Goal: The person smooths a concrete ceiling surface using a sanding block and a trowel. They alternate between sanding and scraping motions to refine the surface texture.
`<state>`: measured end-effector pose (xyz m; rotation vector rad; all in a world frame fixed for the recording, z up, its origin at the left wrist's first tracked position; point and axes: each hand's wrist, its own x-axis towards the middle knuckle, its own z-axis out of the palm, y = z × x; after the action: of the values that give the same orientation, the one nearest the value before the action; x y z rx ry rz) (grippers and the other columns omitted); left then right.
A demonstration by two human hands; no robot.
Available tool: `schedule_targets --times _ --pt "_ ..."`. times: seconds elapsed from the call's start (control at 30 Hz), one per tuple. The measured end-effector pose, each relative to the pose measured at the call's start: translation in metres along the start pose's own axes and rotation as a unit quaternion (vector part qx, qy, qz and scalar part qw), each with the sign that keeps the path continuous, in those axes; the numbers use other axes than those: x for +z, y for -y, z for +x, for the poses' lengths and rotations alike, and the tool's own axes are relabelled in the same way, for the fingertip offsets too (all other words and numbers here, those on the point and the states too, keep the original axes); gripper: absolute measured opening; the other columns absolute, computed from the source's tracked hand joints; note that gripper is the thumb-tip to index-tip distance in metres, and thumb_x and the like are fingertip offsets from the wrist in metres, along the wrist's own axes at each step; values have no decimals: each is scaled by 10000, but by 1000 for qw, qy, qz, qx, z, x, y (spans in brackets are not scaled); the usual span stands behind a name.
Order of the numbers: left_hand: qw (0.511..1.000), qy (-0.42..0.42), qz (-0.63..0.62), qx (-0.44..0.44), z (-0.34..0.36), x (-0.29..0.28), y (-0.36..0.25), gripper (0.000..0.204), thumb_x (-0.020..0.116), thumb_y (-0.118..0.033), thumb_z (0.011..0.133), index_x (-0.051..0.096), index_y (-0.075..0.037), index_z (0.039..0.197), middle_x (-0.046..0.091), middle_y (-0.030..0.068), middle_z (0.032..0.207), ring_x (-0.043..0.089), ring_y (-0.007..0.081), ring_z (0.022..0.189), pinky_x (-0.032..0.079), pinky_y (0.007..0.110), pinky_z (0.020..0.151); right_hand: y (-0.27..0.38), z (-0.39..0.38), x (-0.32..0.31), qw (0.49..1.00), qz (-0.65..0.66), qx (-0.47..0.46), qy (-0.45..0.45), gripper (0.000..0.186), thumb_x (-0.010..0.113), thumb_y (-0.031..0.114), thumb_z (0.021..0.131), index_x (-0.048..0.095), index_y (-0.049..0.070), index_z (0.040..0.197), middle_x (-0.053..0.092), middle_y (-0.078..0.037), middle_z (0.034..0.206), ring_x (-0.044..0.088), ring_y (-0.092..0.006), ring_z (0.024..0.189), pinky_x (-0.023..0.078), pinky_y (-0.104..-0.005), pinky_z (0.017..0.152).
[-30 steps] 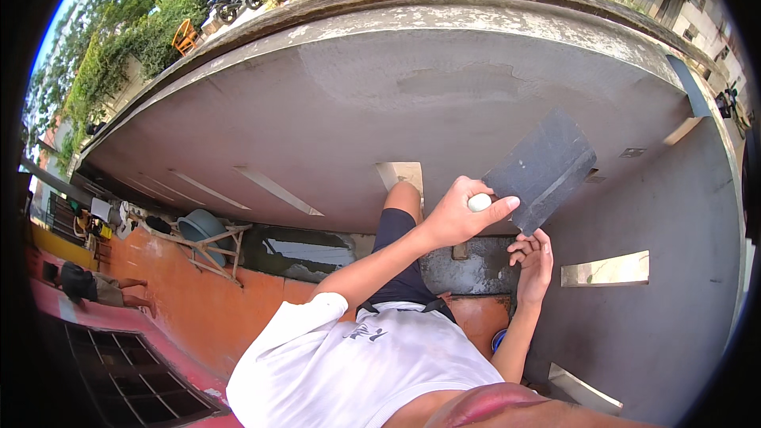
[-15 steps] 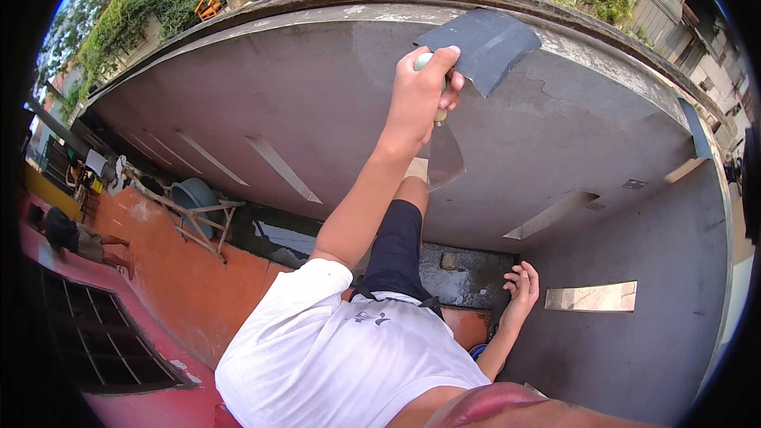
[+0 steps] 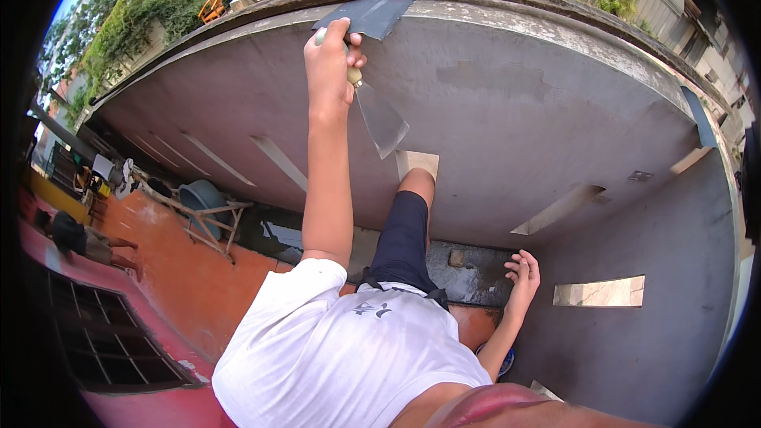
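My left hand [image 3: 329, 63], raised near the top of the grey wall, is closed around the handle of a putty knife [image 3: 382, 120]. Its wide metal blade points down and to the right, apart from the wall as far as I can see. Right behind my fingers a dark grey flexible sheet [image 3: 372, 14] lies over the wall's top edge and hangs a little down its face. Whether my fingers also grip this sheet I cannot tell. Low at the right, my right hand [image 3: 521, 276] is loosely curled with fingers apart, holding nothing.
The plastered wall [image 3: 476, 135] has narrow slots and a darker patch [image 3: 491, 77]. Another dark strip [image 3: 699, 117] hangs at the right corner. A small block [image 3: 456, 258] lies below. At left are a wooden stand [image 3: 208, 218], a blue-grey tub [image 3: 200, 198] and another person [image 3: 87, 239].
My left hand has moved left and slightly up along the wall with the putty knife. The grey sheet has shifted left too, uncovering the wall's top edge. My right hand stays about where it was.
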<state>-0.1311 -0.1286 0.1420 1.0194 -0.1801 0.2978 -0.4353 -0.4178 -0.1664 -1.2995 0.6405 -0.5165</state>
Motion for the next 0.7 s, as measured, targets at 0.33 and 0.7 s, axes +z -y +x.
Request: schedule_targets --times 0.33,0.7 --pt "995 -82 0 54 25 -12 15 170 632 -136 957 512 -32 898 596 78 756 427 90 495 389 275 480 -1 -27 -21 993 -60 -14 -104 833 163 528 1124 400 75 467 755 -161 1191 561 -293 1355 194 -434 1259" --pt "994 -66 12 88 40 -19 16 199 632 -146 989 482 -49 899 505 37 718 409 86 525 349 270 486 -29 -23 -64 991 -16 4 -136 587 258 197 1049 578 -2 599 710 -244 1252 620 -336 1250 377 -427 1191"
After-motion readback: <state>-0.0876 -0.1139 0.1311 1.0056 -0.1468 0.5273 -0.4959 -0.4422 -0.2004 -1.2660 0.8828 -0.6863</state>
